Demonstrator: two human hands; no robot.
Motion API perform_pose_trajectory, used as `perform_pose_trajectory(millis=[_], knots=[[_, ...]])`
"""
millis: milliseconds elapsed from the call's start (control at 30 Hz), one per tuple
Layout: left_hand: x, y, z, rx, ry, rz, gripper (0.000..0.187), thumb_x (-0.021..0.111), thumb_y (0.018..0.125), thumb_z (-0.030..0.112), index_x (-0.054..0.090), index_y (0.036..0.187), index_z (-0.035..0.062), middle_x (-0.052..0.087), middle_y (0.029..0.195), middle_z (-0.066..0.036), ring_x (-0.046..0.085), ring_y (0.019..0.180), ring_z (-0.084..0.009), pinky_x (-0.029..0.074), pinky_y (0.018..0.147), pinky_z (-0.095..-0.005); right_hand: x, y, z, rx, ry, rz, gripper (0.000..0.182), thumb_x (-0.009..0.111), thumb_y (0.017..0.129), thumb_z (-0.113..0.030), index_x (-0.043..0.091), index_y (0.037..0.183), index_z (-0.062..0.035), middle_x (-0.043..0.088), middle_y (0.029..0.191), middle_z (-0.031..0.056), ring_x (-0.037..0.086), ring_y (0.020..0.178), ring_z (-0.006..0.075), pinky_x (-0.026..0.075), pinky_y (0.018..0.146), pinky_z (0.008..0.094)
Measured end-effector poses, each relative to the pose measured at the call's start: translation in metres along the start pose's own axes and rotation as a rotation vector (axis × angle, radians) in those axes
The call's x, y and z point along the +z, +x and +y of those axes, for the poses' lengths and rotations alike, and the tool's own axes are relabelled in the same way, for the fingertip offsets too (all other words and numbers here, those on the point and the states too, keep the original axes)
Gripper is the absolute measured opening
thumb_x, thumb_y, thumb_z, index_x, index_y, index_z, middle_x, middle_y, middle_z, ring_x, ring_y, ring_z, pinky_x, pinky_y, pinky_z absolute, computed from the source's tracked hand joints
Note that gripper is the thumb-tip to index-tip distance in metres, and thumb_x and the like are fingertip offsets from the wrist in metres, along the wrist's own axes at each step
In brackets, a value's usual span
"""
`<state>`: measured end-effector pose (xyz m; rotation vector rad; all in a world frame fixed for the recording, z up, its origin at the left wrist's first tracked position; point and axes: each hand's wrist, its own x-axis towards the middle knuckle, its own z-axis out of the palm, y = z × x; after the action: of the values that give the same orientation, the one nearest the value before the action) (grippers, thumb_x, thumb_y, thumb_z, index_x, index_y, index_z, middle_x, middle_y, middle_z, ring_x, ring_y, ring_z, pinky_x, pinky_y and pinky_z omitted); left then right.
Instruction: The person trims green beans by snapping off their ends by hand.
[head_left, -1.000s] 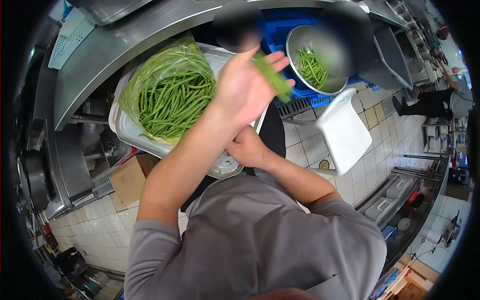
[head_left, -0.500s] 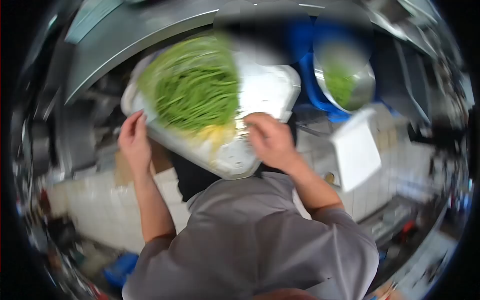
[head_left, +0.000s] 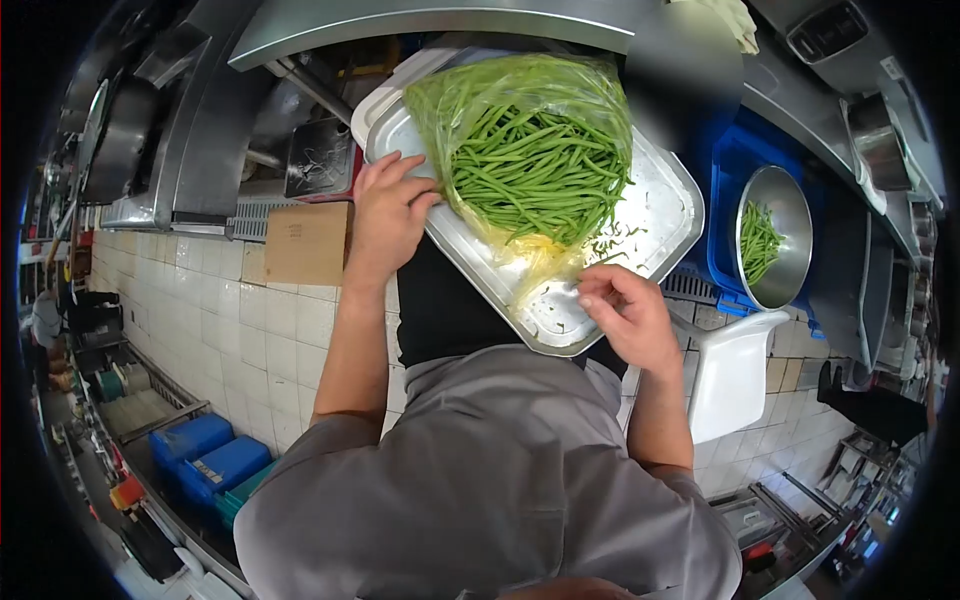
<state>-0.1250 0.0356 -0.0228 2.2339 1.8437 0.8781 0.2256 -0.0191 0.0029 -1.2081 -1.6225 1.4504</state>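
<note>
Long green beans [head_left: 540,170] fill an open clear plastic bag [head_left: 435,110] that lies on a metal tray [head_left: 672,200] in front of me. The bag's lower end is yellowish, and bean trimmings [head_left: 615,240] are scattered beside it. My left hand [head_left: 395,210] is at the tray's left edge beside the bag, fingers bent but apart, with nothing seen in them. Over the tray's lower right edge is my right hand [head_left: 628,315], its thumb and fingertips brought together near the trimmings; what they hold, if anything, is too small to tell.
To the right, a steel bowl [head_left: 790,240] with some green beans stands in a blue crate [head_left: 725,215]. A white stool [head_left: 735,375] is below it. A steel counter [head_left: 440,25] runs along the top. Cardboard [head_left: 305,245] lies on the floor at left.
The view has turned and sharpened, so the tray, bag and bowl appear further right. My left hand now shows more spread fingers; my right hand stays by the lower part of the tray.
</note>
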Motion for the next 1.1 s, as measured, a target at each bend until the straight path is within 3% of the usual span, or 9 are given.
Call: perform_pose_trajectory(millis=[67, 233, 333, 433, 500, 600, 833, 967, 1100], knots=[[-0.014, 0.002, 0.003, -0.055, -0.185, -0.002, 0.016, 0.073, 0.088, 0.007, 0.076, 0.103, 0.0037, 0.074, 0.111, -0.011, 0.065, 0.111, -0.0289, 0.048, 0.1, -0.0406, -0.018, -0.006, -0.002, 0.215, 0.336, -0.129, 0.02, 0.07, 0.095, -0.008, 0.069, 0.113, 0.0015, 0.072, 0.088, 0.0102, 0.068, 0.075, 0.0134, 0.052, 0.059, 0.0247], [-0.029, -0.016, 0.026, -0.443, -1.062, -0.22, 0.02, 0.066, 0.098, 0.004, 0.071, 0.116, -0.0019, 0.074, 0.1, -0.009, 0.068, 0.088, -0.0131, 0.054, 0.079, -0.0269, -0.058, 0.022, 0.037, -0.397, 0.786, -0.912, 0.046, 0.079, 0.09, -0.024, 0.069, 0.119, 0.0109, 0.076, 0.088, 0.0171, 0.073, 0.068, 0.0207, 0.051, 0.05, 0.026], [-0.017, -0.026, 0.054, -0.42, -1.302, -0.424, 0.026, 0.064, 0.1, 0.003, 0.066, 0.124, -0.0054, 0.073, 0.099, -0.006, 0.067, 0.087, -0.0096, 0.055, 0.08, -0.0253, -0.06, 0.033, 0.016, -0.329, 0.548, -1.071, 0.042, 0.08, 0.086, -0.027, 0.073, 0.101, 0.0119, 0.074, 0.079, 0.019, 0.068, 0.058, 0.0195, 0.051, 0.049, 0.0302], [-0.009, -0.032, 0.08, -0.46, -1.328, -0.527, 0.028, 0.065, 0.099, 0.003, 0.066, 0.126, -0.0051, 0.073, 0.098, -0.005, 0.067, 0.086, -0.0102, 0.055, 0.08, -0.0255, -0.027, 0.022, -0.024, -0.238, -0.141, -0.327, 0.027, 0.077, 0.085, -0.006, 0.074, 0.111, -0.0019, 0.072, 0.076, 0.0057, 0.068, 0.066, 0.0158, 0.053, 0.063, 0.0299], [-0.005, -0.033, 0.087, -0.429, -1.29, -0.583, 0.028, 0.065, 0.1, 0.003, 0.066, 0.127, -0.0048, 0.073, 0.098, -0.005, 0.067, 0.085, -0.0104, 0.055, 0.08, -0.025, 0.001, 0.029, -0.045, -0.302, -0.321, 0.074, 0.033, 0.073, 0.086, -0.003, 0.071, 0.119, -0.0032, 0.073, 0.106, 0.0138, 0.069, 0.077, 0.0262, 0.056, 0.07, 0.0336], [-0.006, -0.029, 0.098, -0.363, -1.176, -0.64, 0.025, 0.064, 0.1, 0.003, 0.068, 0.124, -0.0043, 0.073, 0.096, -0.005, 0.067, 0.084, -0.0107, 0.055, 0.079, -0.0251, 0.006, 0.044, -0.04, -0.66, -0.523, 0.246, 0.032, 0.073, 0.085, -0.001, 0.072, 0.118, -0.0038, 0.071, 0.113, 0.0155, 0.069, 0.083, 0.0298, 0.057, 0.074, 0.0359], [-0.005, -0.03, 0.108, -0.411, -1.104, -0.757, 0.015, 0.064, 0.097, 0.0, 0.07, 0.111, -0.0053, 0.074, 0.09, -0.008, 0.069, 0.084, -0.0117, 0.056, 0.078, -0.0265, 0.004, 0.028, -0.019, -0.611, -0.626, 0.181, 0.015, 0.071, 0.085, 0.003, 0.072, 0.1, -0.0007, 0.071, 0.089, 0.0113, 0.068, 0.077, 0.0248, 0.056, 0.071, 0.0337], [0.004, -0.032, 0.112, -0.401, -1.171, -0.894, 0.01, 0.063, 0.097, -0.001, 0.069, 0.104, -0.004, 0.074, 0.092, -0.009, 0.07, 0.085, -0.0131, 0.056, 0.079, -0.0278, 0.024, 0.015, 0.006, 0.066, 0.551, 0.298, 0.009, 0.068, 0.092, 0.001, 0.071, 0.101, -0.0011, 0.069, 0.087, 0.0017, 0.062, 0.071, 0.0063, 0.051, 0.065, 0.0239], [0.027, -0.034, 0.115, -0.432, -1.601, -0.549, 0.007, 0.065, 0.099, 0.004, 0.067, 0.104, 0.0021, 0.073, 0.102, -0.009, 0.067, 0.095, -0.0152, 0.052, 0.08, -0.0277, 0.016, 0.021, 0.006, -0.042, 0.031, 0.351, 0.021, 0.071, 0.09, 0.0, 0.072, 0.11, -0.0022, 0.07, 0.089, 0.0036, 0.063, 0.076, 0.0093, 0.053, 0.067, 0.0251]])
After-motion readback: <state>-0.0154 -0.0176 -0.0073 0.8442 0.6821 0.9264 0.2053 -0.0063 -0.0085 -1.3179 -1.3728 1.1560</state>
